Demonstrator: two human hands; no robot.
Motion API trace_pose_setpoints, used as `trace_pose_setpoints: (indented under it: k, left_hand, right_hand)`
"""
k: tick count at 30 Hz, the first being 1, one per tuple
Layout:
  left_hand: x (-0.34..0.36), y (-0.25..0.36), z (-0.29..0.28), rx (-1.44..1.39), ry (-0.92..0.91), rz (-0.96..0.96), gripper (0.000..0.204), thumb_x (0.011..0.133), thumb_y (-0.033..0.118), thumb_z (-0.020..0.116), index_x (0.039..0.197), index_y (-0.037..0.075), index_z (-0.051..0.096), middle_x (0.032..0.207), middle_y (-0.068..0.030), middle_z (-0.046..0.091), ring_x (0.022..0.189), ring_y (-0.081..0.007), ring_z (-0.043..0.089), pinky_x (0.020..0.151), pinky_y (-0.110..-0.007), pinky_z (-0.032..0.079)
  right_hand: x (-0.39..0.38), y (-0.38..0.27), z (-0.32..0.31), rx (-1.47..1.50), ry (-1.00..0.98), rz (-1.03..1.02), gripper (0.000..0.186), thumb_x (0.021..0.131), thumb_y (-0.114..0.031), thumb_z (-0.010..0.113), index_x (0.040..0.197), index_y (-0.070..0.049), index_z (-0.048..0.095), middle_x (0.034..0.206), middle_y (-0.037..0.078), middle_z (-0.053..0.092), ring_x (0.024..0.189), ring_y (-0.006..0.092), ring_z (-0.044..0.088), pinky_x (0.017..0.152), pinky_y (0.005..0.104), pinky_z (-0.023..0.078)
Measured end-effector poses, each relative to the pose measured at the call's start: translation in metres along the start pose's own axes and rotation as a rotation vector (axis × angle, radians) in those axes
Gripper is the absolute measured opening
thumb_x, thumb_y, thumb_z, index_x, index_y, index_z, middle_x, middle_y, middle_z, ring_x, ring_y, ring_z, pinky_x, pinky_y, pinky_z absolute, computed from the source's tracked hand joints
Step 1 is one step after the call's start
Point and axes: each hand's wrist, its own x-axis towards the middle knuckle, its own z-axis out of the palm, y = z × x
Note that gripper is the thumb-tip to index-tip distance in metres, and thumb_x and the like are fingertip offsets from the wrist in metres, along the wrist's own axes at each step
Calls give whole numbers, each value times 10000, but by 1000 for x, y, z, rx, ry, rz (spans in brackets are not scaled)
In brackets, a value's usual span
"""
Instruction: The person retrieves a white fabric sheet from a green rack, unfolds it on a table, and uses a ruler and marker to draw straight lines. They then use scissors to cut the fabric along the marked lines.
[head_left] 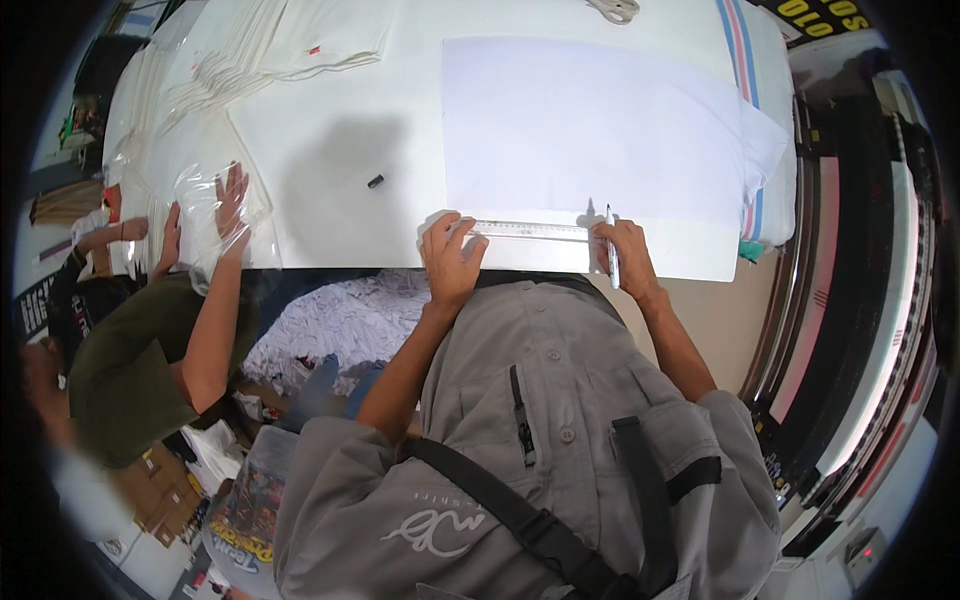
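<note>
A clear ruler [530, 230] lies level along the near edge of a large pale sheet of cloth or paper [590, 130] on the white table. My left hand [455, 258] grips the ruler's left end between thumb and fingers. At its right end, my right hand [627, 252] is closed around a white marker pen [613, 260], which stands nearly upright with its dark tip pointing away from me. The fingers of that hand also touch or nearly touch the ruler. A small black cap [375, 181] lies apart on the tabletop, left of the sheet.
To my left, another person's hands [232, 205] rest on clear plastic over pale folded pieces. Layered white cloth [215, 75] covers the far left of the table [330, 230]. White scraps [335, 320] are heaped below its edge. A long dark machine [850, 270] stands at right.
</note>
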Motion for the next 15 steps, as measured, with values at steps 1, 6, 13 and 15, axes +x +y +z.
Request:
trace_pose_setpoints:
  k: [1,6,13,15]
  left_hand:
    - [-3,1,2,29,-11,53,371,866,218,791,1199,63,742,1309,-119,623,1243,-331,533,1050,-474,392]
    - [-8,0,14,136,15,265,345,868,202,774,1176,51,743,1270,-101,644,1214,-308,566,1028,-461,400]
    - [-10,-9,17,203,-18,313,381,907,263,754,1240,79,722,1251,-91,651,1207,-298,581,1036,-457,398]
    - [-9,-13,17,221,-27,311,394,921,301,746,1253,90,720,1244,-85,652,1206,-293,581,1036,-452,397]
  right_hand:
    - [0,5,-1,1,-14,-3,434,764,22,714,1174,-95,633,995,125,639,961,358,581,893,455,432]
    - [6,8,-7,11,-91,32,443,778,64,700,1188,-81,620,1063,134,676,973,351,583,899,452,452]
    - [10,22,0,51,-21,-56,444,751,-14,730,1179,-91,644,1041,157,635,986,374,584,899,465,431]
    - [12,21,-2,78,-63,-20,460,748,-16,733,1192,-95,642,1060,169,636,1007,382,584,913,467,429]
